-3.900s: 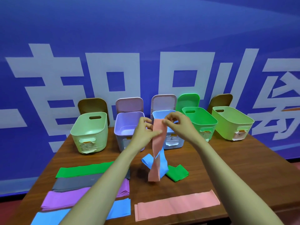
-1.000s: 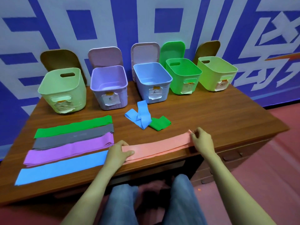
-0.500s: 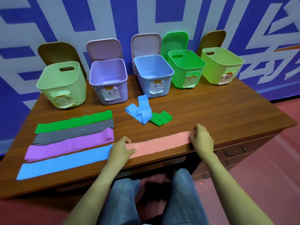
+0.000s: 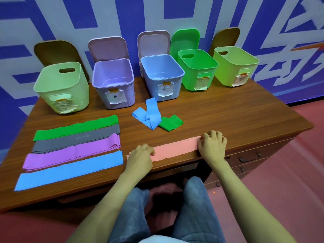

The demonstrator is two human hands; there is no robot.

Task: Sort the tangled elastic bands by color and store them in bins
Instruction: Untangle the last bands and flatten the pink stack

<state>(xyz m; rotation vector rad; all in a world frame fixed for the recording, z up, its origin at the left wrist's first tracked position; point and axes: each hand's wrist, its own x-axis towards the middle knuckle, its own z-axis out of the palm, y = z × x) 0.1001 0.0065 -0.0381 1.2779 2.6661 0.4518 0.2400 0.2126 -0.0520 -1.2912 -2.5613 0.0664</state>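
Hidden items: both ends of the pink band (image 4: 175, 149) lie under the hands, apart from a sliver showing left of the left hand (image 4: 140, 157). The tangled green band (image 4: 171, 124) is partly covered by the twisted blue band (image 4: 151, 116) at the tabletop (image 4: 228, 116) centre. The labels on the bins are too small to read.

Hand pose: the left hand rests palm down on the pink band's left end, fingers bent. The right hand (image 4: 213, 146) rests on the right end, knuckles raised, fingertips down. For either hand, pinching or merely pressing cannot be determined.

Location: the pink band lies flat along the tabletop's front edge, right of the flat blue band (image 4: 70, 170).
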